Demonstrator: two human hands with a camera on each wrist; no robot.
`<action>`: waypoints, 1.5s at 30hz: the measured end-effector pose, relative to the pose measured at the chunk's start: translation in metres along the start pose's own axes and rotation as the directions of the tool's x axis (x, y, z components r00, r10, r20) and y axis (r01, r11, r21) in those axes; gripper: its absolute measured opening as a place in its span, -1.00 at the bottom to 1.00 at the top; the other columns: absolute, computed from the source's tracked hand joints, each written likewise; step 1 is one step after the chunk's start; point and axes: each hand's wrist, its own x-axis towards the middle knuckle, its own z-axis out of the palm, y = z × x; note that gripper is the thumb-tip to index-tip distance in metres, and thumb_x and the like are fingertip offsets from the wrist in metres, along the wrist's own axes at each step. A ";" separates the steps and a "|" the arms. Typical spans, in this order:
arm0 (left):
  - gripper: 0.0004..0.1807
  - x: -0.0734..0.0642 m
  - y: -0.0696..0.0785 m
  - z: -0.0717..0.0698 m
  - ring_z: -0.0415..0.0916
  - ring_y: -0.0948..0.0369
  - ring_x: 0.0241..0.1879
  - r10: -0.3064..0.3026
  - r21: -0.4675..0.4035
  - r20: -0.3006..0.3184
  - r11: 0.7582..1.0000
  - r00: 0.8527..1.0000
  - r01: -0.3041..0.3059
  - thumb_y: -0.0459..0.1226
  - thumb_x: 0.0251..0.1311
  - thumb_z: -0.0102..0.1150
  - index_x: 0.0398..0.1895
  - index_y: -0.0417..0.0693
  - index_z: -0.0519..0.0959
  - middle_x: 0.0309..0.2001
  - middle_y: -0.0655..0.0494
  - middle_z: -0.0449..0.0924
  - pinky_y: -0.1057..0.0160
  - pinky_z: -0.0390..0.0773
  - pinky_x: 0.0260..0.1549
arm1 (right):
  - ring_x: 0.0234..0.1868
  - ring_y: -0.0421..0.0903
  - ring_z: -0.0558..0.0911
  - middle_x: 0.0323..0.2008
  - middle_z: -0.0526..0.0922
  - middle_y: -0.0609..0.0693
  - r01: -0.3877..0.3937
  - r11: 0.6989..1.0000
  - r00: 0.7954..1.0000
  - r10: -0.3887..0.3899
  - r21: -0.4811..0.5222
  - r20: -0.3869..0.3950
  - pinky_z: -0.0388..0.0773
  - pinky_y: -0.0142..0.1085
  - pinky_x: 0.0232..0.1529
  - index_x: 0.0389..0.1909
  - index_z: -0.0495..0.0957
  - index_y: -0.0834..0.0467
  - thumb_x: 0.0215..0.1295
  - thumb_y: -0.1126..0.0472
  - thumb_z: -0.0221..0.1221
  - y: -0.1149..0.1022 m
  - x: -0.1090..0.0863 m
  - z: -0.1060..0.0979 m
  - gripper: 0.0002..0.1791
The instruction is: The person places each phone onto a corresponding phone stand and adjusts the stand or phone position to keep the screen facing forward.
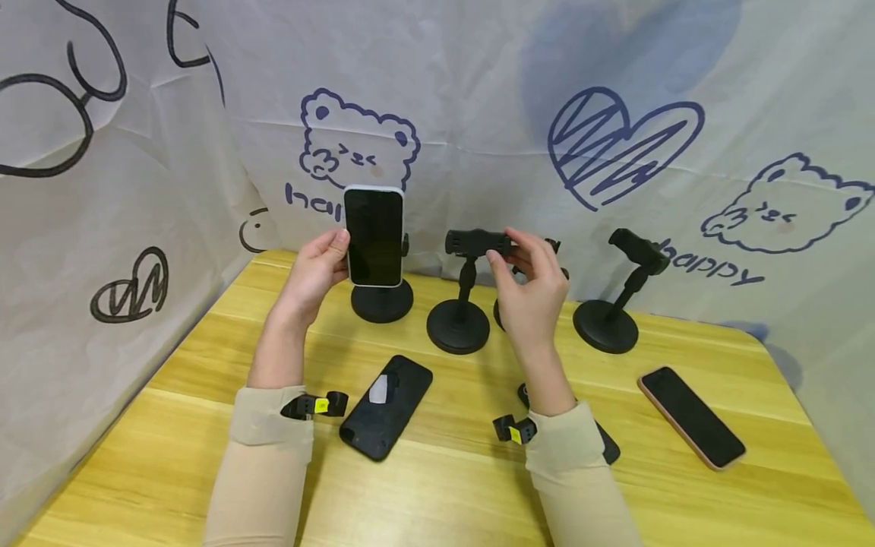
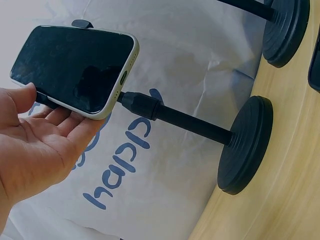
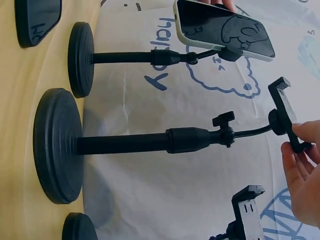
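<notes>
1. Currently, the white-rimmed smartphone (image 1: 374, 237) sits upright in the left phone stand (image 1: 382, 305), its long axis close to vertical and its screen towards the person.
2. The left hand (image 1: 314, 267) pinches its left edge, thumb in front, other fingers behind; the handset lies just right of that palm.
3. The right hand (image 1: 534, 289) pinches the right end of the second stand's phone clamp (image 1: 470, 243) between thumb and fingers. The clamp's long axis runs left to right, reaching leftward from those fingertips. The right hand is therefore the nearer one, touching it; a gap parts the clamp's left end from the smartphone, and no phone sits in it.
4. The black smartphone (image 1: 390, 418) lies on the wooden table (image 1: 424, 501) nearer than both stands, between the forearms, its long axis slanting from near left to far right.
5. The table's far edge runs close behind the round bases, with the printed cloth (image 1: 465, 91) rising beyond. On the right, the third stand (image 3: 79, 229) crowds the right hand; the fourth stand (image 1: 604, 328) is farther right.
6. Wood shows between the second base and the black smartphone. A half-hidden phone (image 1: 607, 444) lies beneath the right forearm, and a pink-edged smartphone (image 1: 692, 418) farther right.
</notes>
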 end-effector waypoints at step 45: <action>-0.70 -0.021 0.023 0.126 0.63 0.06 0.12 0.552 0.304 -0.053 0.803 0.832 -0.513 -0.44 0.47 0.15 0.20 -0.31 0.59 0.12 -0.16 0.60 0.23 0.63 0.15 | -0.16 -0.15 0.76 0.03 0.70 0.34 -0.056 0.923 0.997 0.032 0.382 0.069 0.73 -0.27 -0.04 0.10 0.57 0.53 0.41 0.48 0.24 0.015 -0.004 -0.008 -0.70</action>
